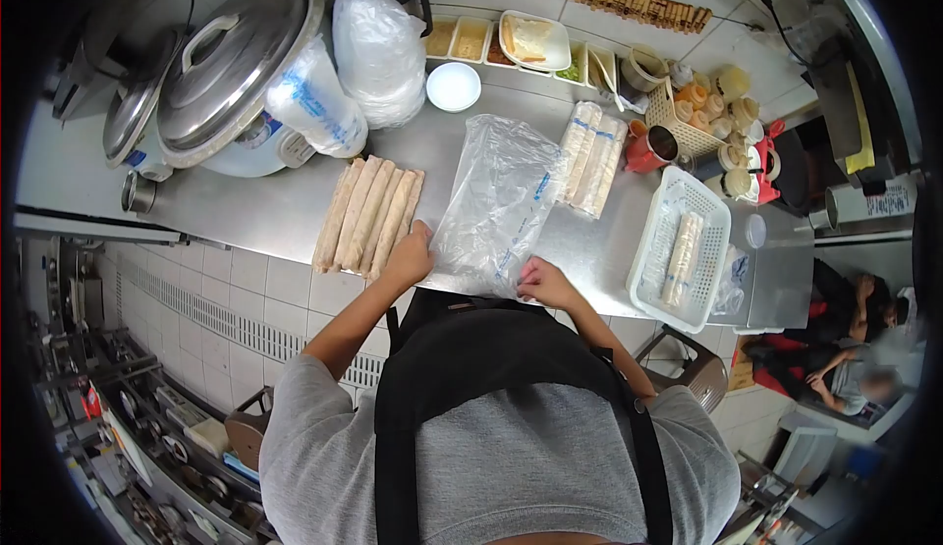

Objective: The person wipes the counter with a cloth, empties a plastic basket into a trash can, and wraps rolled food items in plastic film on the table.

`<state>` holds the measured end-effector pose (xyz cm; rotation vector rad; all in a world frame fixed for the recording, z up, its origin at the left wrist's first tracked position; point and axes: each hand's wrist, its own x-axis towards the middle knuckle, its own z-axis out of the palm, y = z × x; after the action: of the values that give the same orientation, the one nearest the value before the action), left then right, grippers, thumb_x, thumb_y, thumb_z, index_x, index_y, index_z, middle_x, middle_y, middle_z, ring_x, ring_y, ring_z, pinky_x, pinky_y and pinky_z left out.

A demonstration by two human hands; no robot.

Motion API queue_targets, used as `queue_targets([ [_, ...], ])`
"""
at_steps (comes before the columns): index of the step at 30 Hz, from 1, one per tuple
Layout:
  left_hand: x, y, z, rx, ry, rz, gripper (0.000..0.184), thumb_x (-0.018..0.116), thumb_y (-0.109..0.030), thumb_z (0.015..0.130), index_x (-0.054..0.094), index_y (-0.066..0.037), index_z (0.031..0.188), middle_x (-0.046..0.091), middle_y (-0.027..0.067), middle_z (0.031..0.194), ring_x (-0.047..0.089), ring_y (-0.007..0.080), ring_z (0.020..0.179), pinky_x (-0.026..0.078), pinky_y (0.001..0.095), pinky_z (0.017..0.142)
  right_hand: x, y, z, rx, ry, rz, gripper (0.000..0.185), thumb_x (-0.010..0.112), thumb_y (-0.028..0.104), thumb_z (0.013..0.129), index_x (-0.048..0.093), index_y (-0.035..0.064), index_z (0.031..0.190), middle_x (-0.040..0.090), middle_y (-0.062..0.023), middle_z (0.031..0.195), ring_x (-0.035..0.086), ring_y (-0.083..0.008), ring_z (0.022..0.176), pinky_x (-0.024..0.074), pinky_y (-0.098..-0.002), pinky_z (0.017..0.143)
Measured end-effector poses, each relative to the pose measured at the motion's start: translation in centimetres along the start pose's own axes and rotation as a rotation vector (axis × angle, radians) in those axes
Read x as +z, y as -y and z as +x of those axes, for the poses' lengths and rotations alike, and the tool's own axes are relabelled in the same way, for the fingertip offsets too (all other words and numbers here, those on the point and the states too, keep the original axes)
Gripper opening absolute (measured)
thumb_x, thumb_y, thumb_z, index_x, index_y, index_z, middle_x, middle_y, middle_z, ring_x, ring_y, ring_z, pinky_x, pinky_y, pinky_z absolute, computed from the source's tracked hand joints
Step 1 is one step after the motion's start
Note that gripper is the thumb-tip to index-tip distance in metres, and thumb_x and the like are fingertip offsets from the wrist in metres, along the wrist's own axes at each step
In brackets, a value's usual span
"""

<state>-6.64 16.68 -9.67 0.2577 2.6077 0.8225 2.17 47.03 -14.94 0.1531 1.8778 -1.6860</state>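
The right hand has its thumb and fingers together on the near right corner of a clear plastic bag with blue print; the left hand curls at the bag's near left edge, though I cannot tell whether its fingers close on the film. Hands set apart like this likely keep the flimsy bag spread. It lies on the grey metal counter, just before the dark apron. Both forearms angle inward, elbows out. Left, beside the left hand, pale brown cylindrical rolls lie side by side, probably to stay within reach; far right are bagged rolls with blue print, then a white perforated plastic basket holding another.
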Motion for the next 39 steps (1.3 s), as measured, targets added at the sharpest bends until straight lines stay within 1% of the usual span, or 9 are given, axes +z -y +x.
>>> queue_targets([
  [4, 0.9, 1.2, -1.7, -0.027, -0.112, -0.128, 0.036, 0.058, -0.004, 0.077, 0.04, 0.001, 0.107, 0.06, 0.0295, 0.081, 0.06, 0.0446, 0.08, 0.046, 0.0511, 0.071, -6.0, 6.1, 4.0, -0.227, -0.747, -0.52, 0.012, 0.058, 0.015, 0.085, 0.06, 0.0069, 0.094, 0.063, -0.0109, 0.073, 0.063, -0.0292, 0.071, 0.0498, -0.0371, 0.068],
  [6, 1.2, 1.9, -2.4, -0.02, -0.221, -0.213, 0.035, 0.056, -0.003, 0.077, 0.04, 0.001, 0.107, 0.058, 0.0283, 0.076, 0.059, 0.0451, 0.076, 0.045, 0.0519, 0.07, -11.0, 7.8, 7.7, -0.437, -0.83, -0.604, 0.034, 0.053, 0.0, 0.078, 0.058, 0.0084, 0.111, 0.06, -0.0196, 0.1, 0.059, -0.0347, 0.091, 0.0473, -0.0404, 0.082],
  [13, -0.1, -1.6, -4.9, -0.031, -0.439, 0.051, 0.037, 0.059, -0.002, 0.075, 0.046, -0.001, 0.111, 0.058, 0.0227, 0.097, 0.058, 0.0403, 0.09, 0.046, 0.0457, 0.074, -15.5, 14.6, 14.3, -0.509, -0.294, -0.87, 0.064, 0.058, -0.004, 0.064, 0.057, 0.0242, 0.121, 0.049, -0.0118, 0.119, 0.041, -0.0327, 0.12, 0.0315, -0.0381, 0.103],
  [16, 0.5, -1.7, -4.2, 0.411, -0.576, 0.261, 0.03, 0.054, -0.001, 0.073, 0.057, -0.006, 0.102, 0.054, 0.016, 0.109, 0.051, 0.0322, 0.104, 0.041, 0.0401, 0.085, -15.7, 14.9, 16.2, -0.488, -0.193, -0.855, 0.059, 0.059, -0.004, 0.063, 0.062, 0.0242, 0.116, 0.051, -0.0129, 0.118, 0.045, -0.0312, 0.114, 0.032, -0.0378, 0.102],
  [22, 3.6, -0.2, -2.9, 0.369, -0.373, 0.311, 0.029, 0.054, -0.003, 0.074, 0.056, -0.006, 0.103, 0.055, 0.0112, 0.108, 0.05, 0.0296, 0.105, 0.04, 0.0403, 0.085, -18.6, 13.7, 19.3, -0.16, 0.082, -0.791, 0.027, 0.059, 0.003, 0.068, 0.067, 0.0058, 0.093, 0.062, -0.0131, 0.102, 0.06, -0.0269, 0.088, 0.0447, -0.033, 0.087],
  [25, 4.0, 0.0, -2.6, 0.419, -0.439, 0.354, 0.026, 0.055, -0.004, 0.073, 0.056, -0.007, 0.099, 0.055, 0.0105, 0.106, 0.051, 0.0288, 0.102, 0.04, 0.0391, 0.085, -17.0, 12.7, 17.5, -0.297, -0.251, -0.903, 0.017, 0.057, 0.006, 0.072, 0.065, 0.0049, 0.087, 0.065, -0.012, 0.088, 0.061, -0.0277, 0.083, 0.0462, -0.0338, 0.081],
  [27, 3.5, -1.1, -2.5, 0.477, -0.519, 0.323, 0.024, 0.057, -0.005, 0.074, 0.056, -0.007, 0.097, 0.054, 0.0103, 0.103, 0.051, 0.0285, 0.099, 0.039, 0.0391, 0.083, -14.3, 13.8, 15.6, -0.813, -1.264, -1.094, 0.009, 0.057, 0.009, 0.076, 0.064, 0.0056, 0.08, 0.065, -0.0106, 0.073, 0.061, -0.0286, 0.075, 0.0473, -0.0348, 0.07],
  [34, 3.0, -3.4, -3.7, 0.446, -0.522, 0.114, 0.014, 0.065, -0.012, 0.076, 0.057, -0.006, 0.085, 0.053, 0.0118, 0.085, 0.052, 0.0296, 0.082, 0.041, 0.04, 0.071, -2.5, 9.6, 5.3, -0.336, 0.062, -0.449, 0.023, 0.072, 0.026, 0.078, 0.062, 0.0062, 0.071, 0.057, -0.0045, 0.061, 0.053, -0.0138, 0.056, 0.0428, -0.03, 0.054],
  [39, 4.9, -0.3, -3.3, 0.284, -0.444, 0.075, 0.014, 0.062, -0.015, 0.081, 0.055, -0.003, 0.081, 0.054, 0.0149, 0.084, 0.053, 0.0333, 0.082, 0.043, 0.0422, 0.07, 0.6, 4.6, 2.4, -0.275, 0.05, -1.043, 0.028, 0.078, 0.027, 0.068, 0.057, 0.0088, 0.071, 0.06, -0.0068, 0.071, 0.059, -0.0238, 0.067, 0.0453, -0.0355, 0.058],
])
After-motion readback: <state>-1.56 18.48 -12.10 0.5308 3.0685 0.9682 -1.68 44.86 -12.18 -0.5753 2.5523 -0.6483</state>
